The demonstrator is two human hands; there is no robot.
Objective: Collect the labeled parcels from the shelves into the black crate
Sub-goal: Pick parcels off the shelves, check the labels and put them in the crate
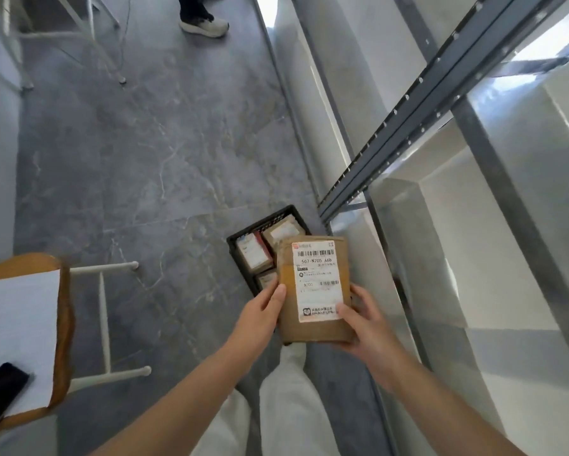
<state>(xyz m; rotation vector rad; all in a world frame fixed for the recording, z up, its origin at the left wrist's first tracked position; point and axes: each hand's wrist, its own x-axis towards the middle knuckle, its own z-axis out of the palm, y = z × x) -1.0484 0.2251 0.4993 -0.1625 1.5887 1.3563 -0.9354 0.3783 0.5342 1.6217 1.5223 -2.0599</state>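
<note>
Hands are both clamped on one flat brown cardboard parcel (314,291), left hand (260,315) pinching the left edge, right hand (362,324) cupping the lower right corner. White label faces up, probably so it can be read. Parcel hangs right over the black slotted plastic crate (243,240) on the grey floor, beside the grey metal shelving (418,126). A few parcels are already inside.

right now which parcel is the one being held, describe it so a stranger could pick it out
Start at the grey metal shelving rack on the right, then drop to the black slatted plastic crate on the grey marble floor at its foot. Just above the crate, the left hand and right hand hold a flat brown cardboard parcel. Unlike the parcels in the crate, it is raised, and its white label reads 507-N705.
</note>
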